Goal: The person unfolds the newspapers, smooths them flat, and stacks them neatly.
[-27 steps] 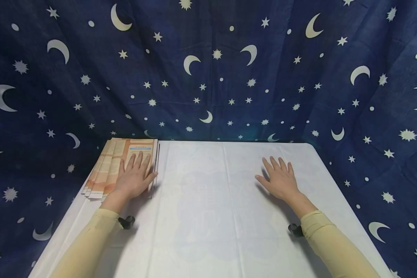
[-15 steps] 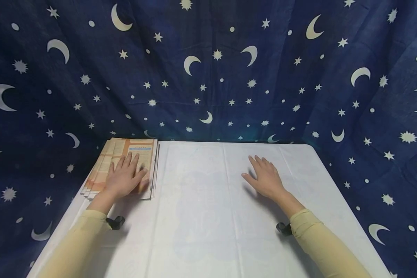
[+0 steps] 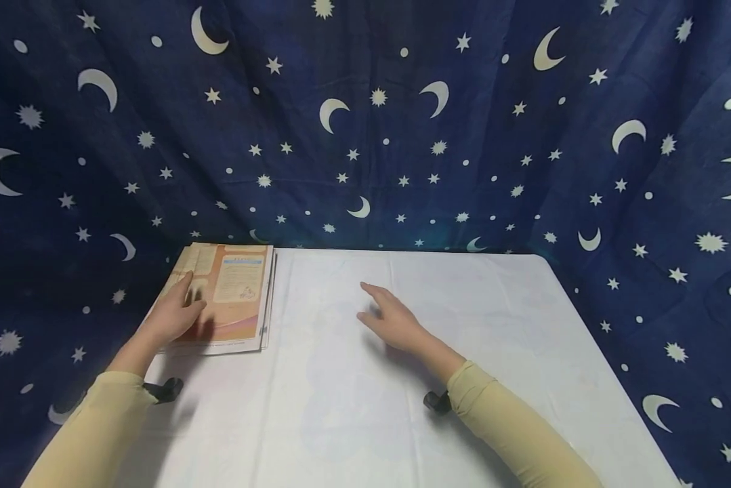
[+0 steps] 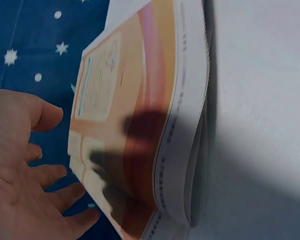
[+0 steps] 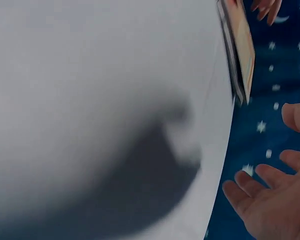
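Note:
A stack of orange and cream printed papers (image 3: 236, 317), apparently folded newspapers, lies at the far left of the table. My left hand (image 3: 169, 317) is over the stack's left side, its fingers loosely extended and its thumb spread. In the left wrist view, the palm and bent, relaxed fingers of the left hand (image 4: 35, 170) appear beside the papers (image 4: 130, 100), holding nothing; whether they touch the edge cannot be told. My right hand (image 3: 395, 322) hovers above the middle of the table, pointing left toward the stack, fingers loose and nothing in them.
A white cloth covers the table (image 3: 353, 407). Behind it and along both sides hangs a dark blue curtain (image 3: 365, 108) with moons and stars. Each wrist wears a small black camera mount, such as the right mount (image 3: 436, 402).
My left hand has slid left from the middle of the stack to its left side, baring the top page. The right hand has moved left from the table's right side.

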Available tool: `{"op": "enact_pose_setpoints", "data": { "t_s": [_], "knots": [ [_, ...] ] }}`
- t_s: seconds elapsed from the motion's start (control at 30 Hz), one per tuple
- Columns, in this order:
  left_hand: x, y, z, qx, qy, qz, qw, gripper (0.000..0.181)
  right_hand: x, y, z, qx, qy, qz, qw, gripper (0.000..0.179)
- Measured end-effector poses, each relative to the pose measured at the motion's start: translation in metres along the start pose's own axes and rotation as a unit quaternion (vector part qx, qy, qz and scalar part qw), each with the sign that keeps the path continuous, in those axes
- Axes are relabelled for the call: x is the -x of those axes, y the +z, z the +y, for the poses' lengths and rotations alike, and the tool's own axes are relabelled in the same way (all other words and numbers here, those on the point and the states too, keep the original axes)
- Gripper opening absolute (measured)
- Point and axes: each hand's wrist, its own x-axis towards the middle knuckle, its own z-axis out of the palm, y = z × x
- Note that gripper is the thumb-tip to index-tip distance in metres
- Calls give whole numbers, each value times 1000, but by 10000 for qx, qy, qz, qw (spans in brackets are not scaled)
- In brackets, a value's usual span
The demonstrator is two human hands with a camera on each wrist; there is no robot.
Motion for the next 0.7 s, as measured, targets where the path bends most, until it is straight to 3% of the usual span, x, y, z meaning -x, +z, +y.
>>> {"op": "enact_pose_setpoints", "data": {
  "t_s": [0.2, 0.4, 0.57, 0.7],
  "knots": [
    [7, -12, -13, 436, -603, -401, 9964, 82, -10, 42, -37, -1150, 254, -560, 9915, 67],
    [13, -17, -18, 454, -1049, -526, 9921, 82, -25, 81, -73, -2293, 647, -894, 9671, 62],
    [9, -16, -23, 635, -1237, -569, 9886, 82, -40, 103, -97, -2972, 1206, -729, 9444, 61],
    [8, -16, -21, 662, -1241, -610, 9882, 83, -49, 113, -114, -3315, 1349, -549, 9321, 60]
  ]
}}
